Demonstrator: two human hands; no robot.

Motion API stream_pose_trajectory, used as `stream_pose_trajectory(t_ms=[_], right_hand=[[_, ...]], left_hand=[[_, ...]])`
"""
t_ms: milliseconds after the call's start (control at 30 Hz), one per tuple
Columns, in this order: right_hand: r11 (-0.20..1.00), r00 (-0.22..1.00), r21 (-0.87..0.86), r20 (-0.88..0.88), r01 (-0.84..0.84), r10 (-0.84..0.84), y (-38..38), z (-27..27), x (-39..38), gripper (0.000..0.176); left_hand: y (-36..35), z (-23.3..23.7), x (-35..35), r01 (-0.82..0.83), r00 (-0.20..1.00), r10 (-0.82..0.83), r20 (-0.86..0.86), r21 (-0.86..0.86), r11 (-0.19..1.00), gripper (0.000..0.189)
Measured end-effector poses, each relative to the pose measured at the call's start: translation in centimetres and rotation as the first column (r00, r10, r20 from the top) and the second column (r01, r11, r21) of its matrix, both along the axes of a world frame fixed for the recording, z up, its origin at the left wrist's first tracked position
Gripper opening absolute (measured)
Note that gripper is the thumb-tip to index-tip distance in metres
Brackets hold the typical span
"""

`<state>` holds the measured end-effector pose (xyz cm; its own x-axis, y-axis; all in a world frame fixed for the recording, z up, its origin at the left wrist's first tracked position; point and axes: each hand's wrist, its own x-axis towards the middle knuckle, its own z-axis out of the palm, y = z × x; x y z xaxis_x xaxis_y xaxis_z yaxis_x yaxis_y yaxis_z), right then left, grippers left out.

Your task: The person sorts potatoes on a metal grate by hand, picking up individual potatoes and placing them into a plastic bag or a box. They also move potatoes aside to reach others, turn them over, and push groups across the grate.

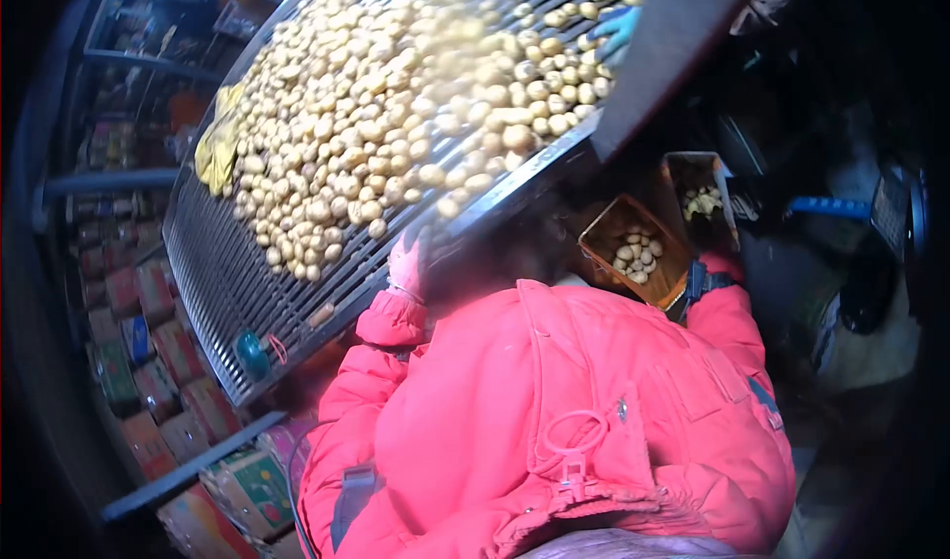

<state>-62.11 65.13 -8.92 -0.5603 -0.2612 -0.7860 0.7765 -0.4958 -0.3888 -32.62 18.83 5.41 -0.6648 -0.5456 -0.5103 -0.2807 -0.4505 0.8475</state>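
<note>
Many small, round, pale yellow potatoes (336, 114) lie heaped on a slatted metal sorting table (213, 282). A streak of them near the top middle is blurred by motion. My left hand (405, 264), looking pink in the glare, rests at the table's near edge, just below the potatoes. Its fingers seem stretched toward the slats, with nothing seen in them. My right hand (707, 231) is low on the right, dark and mostly in shadow, beside an orange crate (676, 274) with several potatoes in it. Its fingers cannot be made out.
Another person's teal-gloved hand (618, 33) reaches over the potatoes at the top right. A second crate (732, 198) with potatoes stands behind the orange one. A yellow cloth or glove (218, 141) lies on the table's left edge. Stacked cartons (163, 381) fill the left side.
</note>
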Motion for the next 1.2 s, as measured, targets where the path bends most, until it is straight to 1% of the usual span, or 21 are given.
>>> stream_pose_trajectory(t_ms=[100,167,200,233,300,333,367,400,467,533,567,700,800,867,933,1000,1033,1067,1133,1167,1200], right_hand=[[0.945,0.949,0.134,-0.067,-0.298,0.309,-7.1,4.3,1.2,0.034],[0.830,0.827,0.267,-0.156,-0.490,0.539,-13.5,6.8,2.6,0.034],[0.772,0.652,0.301,-0.415,-0.560,0.635,-15.4,5.6,3.3,0.034],[0.701,0.451,0.452,-0.545,-0.552,0.707,-18.7,7.4,4.0,0.034],[0.575,-0.096,0.798,-0.596,-0.181,0.797,-25.0,10.4,4.9,0.035],[0.520,-0.252,0.854,-0.496,0.034,0.831,-27.9,10.9,5.2,0.036],[0.398,-0.329,0.889,-0.314,0.228,0.891,-30.4,11.1,5.3,0.041],[0.290,-0.307,0.895,-0.186,0.339,0.933,-32.6,10.2,5.3,0.048],[0.073,-0.285,0.895,0.061,0.439,0.957,-35.4,9.3,5.2,0.054],[-0.049,-0.224,0.867,0.182,0.497,0.957,-36.7,8.8,4.9,0.057],[0.002,-0.220,0.879,0.117,0.477,0.969,-37.0,8.3,4.0,0.061],[-0.277,-0.143,0.856,0.370,0.436,0.918,-39.1,8.5,-0.2,0.060],[-0.297,-0.094,0.806,0.396,0.513,0.913,-39.4,8.5,-3.4,0.050],[-0.381,0.009,0.793,0.429,0.476,0.903,-39.7,7.2,-6.2,0.041],[-0.340,0.087,0.858,0.334,0.384,0.939,-40.8,7.8,-6.7,0.038],[-0.302,0.100,0.770,0.299,0.562,0.949,-42.8,8.8,-4.3,0.038],[-0.169,0.063,0.685,0.177,0.708,0.982,-43.7,7.9,-3.2,0.040],[-0.054,-0.075,0.652,0.169,0.756,0.983,-45.0,9.7,-0.7,0.042],[0.177,-0.403,0.830,0.063,0.530,0.913,-47.1,10.3,2.8,0.039],[0.214,-0.467,0.816,0.076,0.536,0.881,-47.9,7.7,4.0,0.045],[0.015,-0.470,0.894,0.221,0.448,0.855,-48.6,9.8,5.8,0.050]], left_hand=[[-1.4,-0.3,3.5,-0.154,0.988,0.154,-0.012,-0.082,0.985,0.036],[-2.6,-1.4,6.0,-0.257,0.965,0.263,-0.006,-0.237,0.937,0.032],[-3.2,-1.6,7.1,-0.287,0.954,0.301,-0.003,-0.304,0.908,0.031],[-3.9,-2.0,8.1,-0.280,0.949,0.314,0.018,-0.401,0.872,0.029],[-5.3,-2.7,10.1,-0.356,0.928,0.369,-0.042,-0.389,0.850,0.029],[-5.9,-3.3,11.1,-0.385,0.917,0.396,-0.054,-0.390,0.836,0.030],[-5.9,-2.0,11.2,-0.422,0.901,0.428,-0.071,-0.366,0.829,0.030],[-6.3,-2.6,12.1,-0.453,0.890,0.417,-0.181,-0.449,0.770,0.029],[-7.4,-2.7,14.1,-0.379,0.902,0.421,-0.099,-0.648,0.661,0.026],[-8.8,-4.6,17.1,-0.415,0.868,0.475,-0.142,-0.732,0.540,0.022],[-9.2,-4.3,18.4,-0.336,0.870,0.488,-0.070,-0.809,0.483,0.023],[-10.3,-3.2,23.0,-0.150,0.787,0.612,0.080,-0.937,0.316,0.027],[-11.8,-4.1,26.3,-0.011,0.784,0.608,0.128,-0.976,0.220,0.033],[-13.0,-5.4,27.8,0.031,0.775,0.611,0.162,-0.975,0.219,0.038],[-13.9,-5.9,28.1,0.096,0.759,0.613,0.217,-0.970,0.224,0.042],[-14.1,-5.7,27.6,0.159,0.732,0.622,0.279,-0.957,0.242,0.046],[-14.0,-5.6,27.4,0.176,0.717,0.629,0.301,-0.951,0.254,0.046],[-14.0,-5.3,27.3,0.194,0.702,0.635,0.323,-0.944,0.267,0.046],[-14.0,-4.9,27.1,0.199,0.687,0.631,0.359,-0.929,0.312,0.046],[-14.0,-4.9,27.2,0.217,0.689,0.622,0.373,-0.924,0.314,0.046],[-14.1,-4.9,27.2,0.234,0.689,0.614,0.384,-0.920,0.314,0.047]])
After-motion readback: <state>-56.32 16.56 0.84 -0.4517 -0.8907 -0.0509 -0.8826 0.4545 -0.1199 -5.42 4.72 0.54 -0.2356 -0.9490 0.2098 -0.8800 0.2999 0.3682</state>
